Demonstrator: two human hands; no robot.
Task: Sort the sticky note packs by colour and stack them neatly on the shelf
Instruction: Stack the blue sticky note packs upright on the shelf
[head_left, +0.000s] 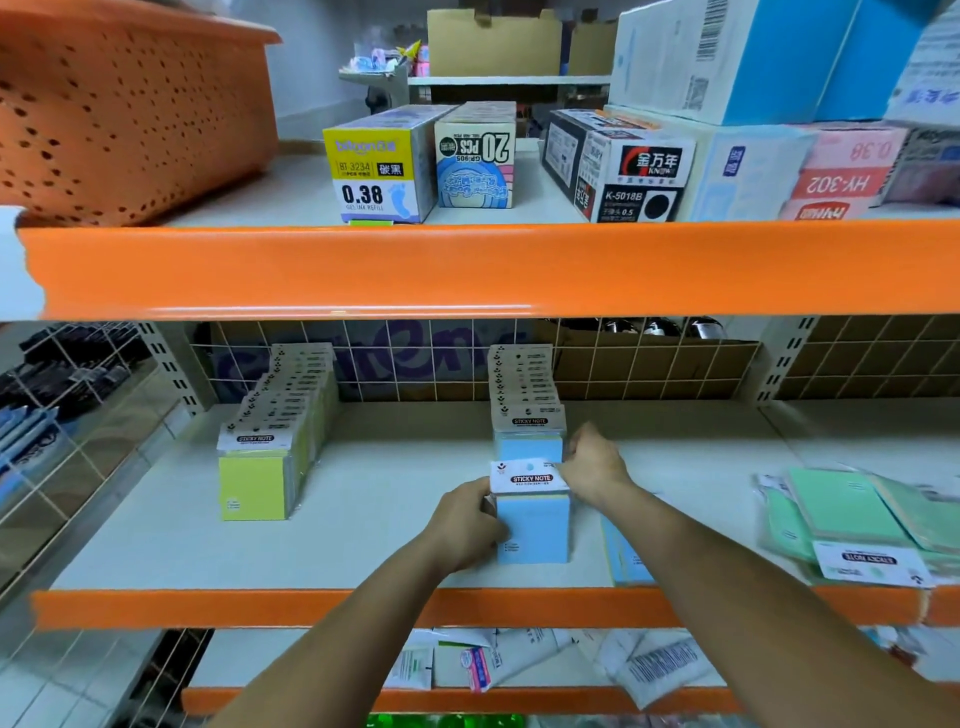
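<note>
A person is standing at a white shelf (156, 540) with orange front edges, both bare arms reaching in. The left hand (467, 519) is gripping the left side of a blue sticky note pack (535, 525), fingers curled round its edge, and the pack is standing upright near the middle of the shelf. The right hand (592, 467) is touching the pack's upper right corner by its white "STICKY NOTE" header; its fingers are turned away from the camera, so whether they are pinching the card cannot be told. Just behind this pack, a row of blue sticky note packs (527, 410) is running back toward a wire grid back panel (649, 364). Well apart to the left, a row of yellow sticky note packs (260, 467) is standing in the same way. To the right, green sticky note packs (852, 519) are lying loosely overlapped near the front edge. On the shelf above are sitting an orange perforated basket (124, 114) and boxes of gel pen refills (379, 166).
</note>
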